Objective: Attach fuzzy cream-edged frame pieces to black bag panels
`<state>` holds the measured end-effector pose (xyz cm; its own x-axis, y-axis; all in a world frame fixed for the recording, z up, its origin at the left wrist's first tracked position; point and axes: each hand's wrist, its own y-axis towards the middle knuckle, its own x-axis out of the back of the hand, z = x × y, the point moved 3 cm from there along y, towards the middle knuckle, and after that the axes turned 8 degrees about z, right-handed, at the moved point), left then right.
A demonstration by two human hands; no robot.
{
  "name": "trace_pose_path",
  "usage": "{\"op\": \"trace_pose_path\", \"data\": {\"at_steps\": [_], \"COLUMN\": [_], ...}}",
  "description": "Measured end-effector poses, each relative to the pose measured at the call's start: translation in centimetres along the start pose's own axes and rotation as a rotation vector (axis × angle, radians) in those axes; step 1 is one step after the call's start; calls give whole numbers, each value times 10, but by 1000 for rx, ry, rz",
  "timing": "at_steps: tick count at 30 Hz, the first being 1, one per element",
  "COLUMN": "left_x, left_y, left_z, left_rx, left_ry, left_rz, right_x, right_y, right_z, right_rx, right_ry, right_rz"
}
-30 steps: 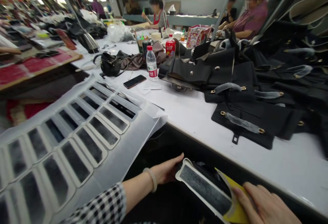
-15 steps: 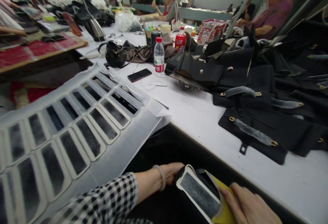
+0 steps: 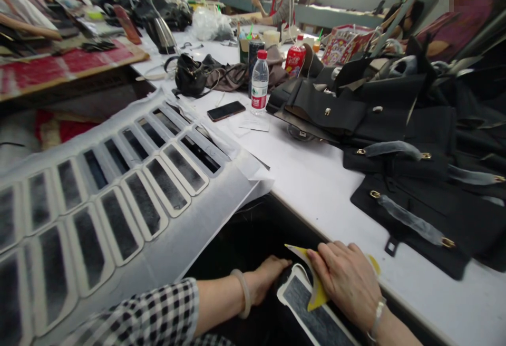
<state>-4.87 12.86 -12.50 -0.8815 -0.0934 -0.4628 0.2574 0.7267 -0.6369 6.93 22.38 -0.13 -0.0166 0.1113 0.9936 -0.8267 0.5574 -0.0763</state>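
Observation:
Low in front of me lies a black piece with a pale-edged, dark-centred panel (image 3: 306,301) on it, slanting toward the lower right. My left hand (image 3: 266,278) grips the black piece by its far end, just beside the panel; some fingertips are hidden. Closed around a bent yellow sheet (image 3: 315,285) is my right hand (image 3: 346,275), and the sheet's lower edge touches the panel. The same sort of pale-framed panels (image 3: 120,224) lie in rows on a whitish sheet (image 3: 158,261) to my left.
Black bags (image 3: 419,198) with film-wrapped handles are piled on the white table (image 3: 300,193) at right. Further back stand a water bottle (image 3: 260,82), a phone (image 3: 226,111), a red bottle (image 3: 295,57) and a metal kettle (image 3: 160,32). Other people sit beyond.
My right hand has moved up and left along the panel with the yellow sheet, uncovering more of its near part. The left hand still grips the far end. The view has shifted slightly.

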Motion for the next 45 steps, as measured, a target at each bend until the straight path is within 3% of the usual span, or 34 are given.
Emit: {"op": "trace_pose_path", "data": {"at_steps": [2,3,6,9,16,20,25,33,39,45], "left_x": [3,3,-4,-9,-9,-9,-12,-9,-15,-17], "left_y": [-25,-38,-71,-84,-78,-76,-77,-76,-79,-84], "left_z": [-17,-26,-54,-63,-49,-38,-32,-26,-34,-36], "left_rx": [-140,-216,-404,-408,-415,-402,-483,-598,-555,-547], "left_ry": [-16,-17,59,119,-75,-206,-287,-145,-136,-51], "left_rz": [-144,-162,29,136,160,102,37,-148,-133,-200], "right_x": [2,3,4,5,8,10,12,11,9,7], "right_y": [4,5,9,13,26,34,44,53,55,52], "right_z": [2,3,4,6,10,11,14,16,17,17], "right_rx": [34,45,66,91,187,247,345,472,535,553], "right_ry": [-3,-4,2,14,32,27,28,41,53,44], "right_rz": [-16,-25,-41,-51,-14,9,21,14,21,27]}}
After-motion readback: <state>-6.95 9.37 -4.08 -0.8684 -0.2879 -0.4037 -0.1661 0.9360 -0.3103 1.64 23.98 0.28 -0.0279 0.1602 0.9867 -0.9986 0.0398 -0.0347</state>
